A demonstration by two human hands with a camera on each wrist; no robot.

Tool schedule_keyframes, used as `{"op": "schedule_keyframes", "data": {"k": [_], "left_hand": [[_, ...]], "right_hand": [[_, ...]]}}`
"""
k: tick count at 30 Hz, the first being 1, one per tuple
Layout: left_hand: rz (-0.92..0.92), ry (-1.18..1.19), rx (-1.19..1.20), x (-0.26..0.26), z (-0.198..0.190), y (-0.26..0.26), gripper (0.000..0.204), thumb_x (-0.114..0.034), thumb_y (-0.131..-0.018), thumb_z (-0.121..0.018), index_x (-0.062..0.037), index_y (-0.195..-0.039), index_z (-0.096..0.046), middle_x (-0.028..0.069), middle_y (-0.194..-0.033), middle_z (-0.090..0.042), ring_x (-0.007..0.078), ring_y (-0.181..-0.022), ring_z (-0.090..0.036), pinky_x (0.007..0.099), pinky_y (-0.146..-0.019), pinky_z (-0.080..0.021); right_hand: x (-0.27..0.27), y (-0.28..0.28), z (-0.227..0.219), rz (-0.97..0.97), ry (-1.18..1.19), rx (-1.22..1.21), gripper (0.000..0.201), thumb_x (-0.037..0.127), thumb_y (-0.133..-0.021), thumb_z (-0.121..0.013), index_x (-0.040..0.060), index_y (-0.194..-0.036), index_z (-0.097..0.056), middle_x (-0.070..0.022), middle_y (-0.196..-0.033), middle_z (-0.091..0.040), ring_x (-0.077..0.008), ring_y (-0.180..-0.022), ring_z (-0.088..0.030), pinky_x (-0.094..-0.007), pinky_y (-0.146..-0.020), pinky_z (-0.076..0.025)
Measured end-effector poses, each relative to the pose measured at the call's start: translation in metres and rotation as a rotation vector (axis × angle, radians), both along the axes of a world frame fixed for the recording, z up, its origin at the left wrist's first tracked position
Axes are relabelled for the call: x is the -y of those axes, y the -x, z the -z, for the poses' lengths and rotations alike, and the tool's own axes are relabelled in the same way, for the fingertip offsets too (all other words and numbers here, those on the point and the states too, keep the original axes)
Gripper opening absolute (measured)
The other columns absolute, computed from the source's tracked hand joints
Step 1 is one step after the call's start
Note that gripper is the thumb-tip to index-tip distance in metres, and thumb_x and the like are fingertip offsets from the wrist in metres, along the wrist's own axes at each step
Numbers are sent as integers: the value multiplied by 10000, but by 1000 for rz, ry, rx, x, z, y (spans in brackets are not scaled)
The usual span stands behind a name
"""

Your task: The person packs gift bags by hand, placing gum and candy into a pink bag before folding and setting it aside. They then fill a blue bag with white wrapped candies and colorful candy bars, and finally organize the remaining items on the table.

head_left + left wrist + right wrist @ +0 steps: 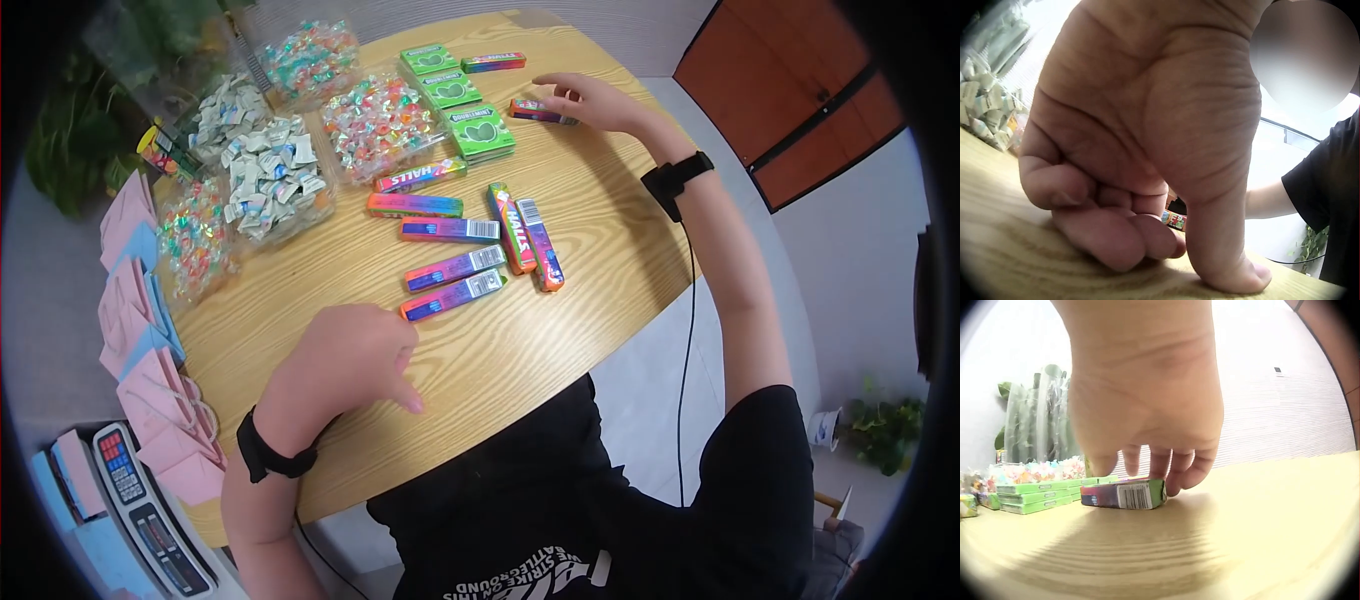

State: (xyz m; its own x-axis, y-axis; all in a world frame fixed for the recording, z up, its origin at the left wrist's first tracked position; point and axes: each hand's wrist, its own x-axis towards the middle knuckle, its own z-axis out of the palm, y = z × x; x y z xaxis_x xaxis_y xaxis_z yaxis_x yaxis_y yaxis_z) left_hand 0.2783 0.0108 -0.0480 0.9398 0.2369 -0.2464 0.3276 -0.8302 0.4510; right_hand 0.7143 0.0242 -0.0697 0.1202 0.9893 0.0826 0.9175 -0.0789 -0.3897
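Observation:
My left hand (350, 350) rests on the table with its fingers loosely curled and the thumb stretched down; in the left wrist view the hand (1147, 125) holds nothing. Just above it in the head view lies a purple and orange candy stick (452, 296). At the far side, my right hand (595, 102) hovers over a Halls stick (530, 110). The right wrist view has that stick (1124, 495) flat on the table, barcode side showing, with the hand (1147, 419) above and its fingers hanging behind it; whether they touch it I cannot tell.
Green Doublemint packs (480, 132) line the back, beside another stick (493, 63). Several more sticks lie mid-table, including an upright-lying Halls (512, 228). Clear boxes of wrapped candies (378, 125) stand at the left, with pink bags (165, 400) and a scale (155, 510) along the left side.

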Motion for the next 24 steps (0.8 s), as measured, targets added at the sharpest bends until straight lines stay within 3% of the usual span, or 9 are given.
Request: {"op": "schedule_keyframes", "data": {"k": [3,5,6,8,9,11,14,18,24], "left_hand": [[9,-2,10,-1,0,0,444,-469,-567,-819,-117,-639,-559,65,-617,-561,299,-665,-583,405,-576,-419],[5,3,1,-1,1,0,445,-473,-564,-818,-118,-641,-561,64,-617,-562,298,-668,-585,406,-577,-421],[4,3,-10,-1,0,0,445,-476,-561,-817,-119,-643,-564,62,-618,-563,298,-670,-586,406,-579,-423],[4,10,-16,-2,1,0,449,-479,-558,-815,-118,-642,-562,60,-620,-563,296,-675,-587,405,-582,-425],[8,11,-28,-2,1,0,453,-482,-555,-813,-117,-641,-560,59,-622,-564,294,-680,-588,404,-584,-426],[7,18,-22,-3,4,2,455,-483,-554,-812,-114,-644,-561,58,-629,-567,292,-688,-590,402,-587,-428],[9,31,-32,-5,5,1,456,-482,-552,-811,-110,-653,-566,58,-642,-573,291,-700,-593,401,-595,-432],[18,52,-5,-6,7,3,452,-471,-548,-818,-107,-670,-580,60,-657,-583,299,-713,-597,406,-610,-439],[15,62,6,-6,8,3,444,-452,-545,-828,-101,-673,-589,68,-669,-599,306,-724,-611,413,-614,-446]], "right_hand": [[10,8,-15,-141,65,11,537,362,-952,-606,137,-1423,-477,-108,-959,-640,-179,-893,-597,-324,-795,-488],[11,20,-27,48,163,102,592,367,-926,-643,144,-1440,-451,-100,-884,-649,-177,-828,-606,-333,-771,-500],[9,22,-30,45,167,107,592,367,-926,-643,144,-1440,-451,-100,-884,-649,-177,-828,-606,-333,-771,-500],[5,26,-34,241,183,-278,575,302,-915,-654,140,-1431,-459,-78,-826,-648,-181,-752,-593,-347,-718,-493],[0,20,-30,238,188,-273,575,302,-915,-654,140,-1431,-459,-78,-826,-648,-181,-752,-593,-347,-718,-493],[-13,0,-19,64,-12,141,522,243,-895,-669,125,-1380,-516,-74,-826,-637,-184,-788,-596,-353,-715,-483],[-17,-5,-13,-138,-22,346,423,212,-881,-685,115,-1285,-605,-68,-855,-626,-198,-822,-595,-355,-732,-480],[-30,8,-18,-54,94,268,363,241,-860,-721,123,-1200,-667,-72,-935,-619,-209,-879,-589,-351,-776,-482],[-42,15,-14,-76,-55,341,397,286,-845,-738,136,-1206,-668,-95,-1055,-625,-238,-1017,-573,-347,-881,-471]]}}
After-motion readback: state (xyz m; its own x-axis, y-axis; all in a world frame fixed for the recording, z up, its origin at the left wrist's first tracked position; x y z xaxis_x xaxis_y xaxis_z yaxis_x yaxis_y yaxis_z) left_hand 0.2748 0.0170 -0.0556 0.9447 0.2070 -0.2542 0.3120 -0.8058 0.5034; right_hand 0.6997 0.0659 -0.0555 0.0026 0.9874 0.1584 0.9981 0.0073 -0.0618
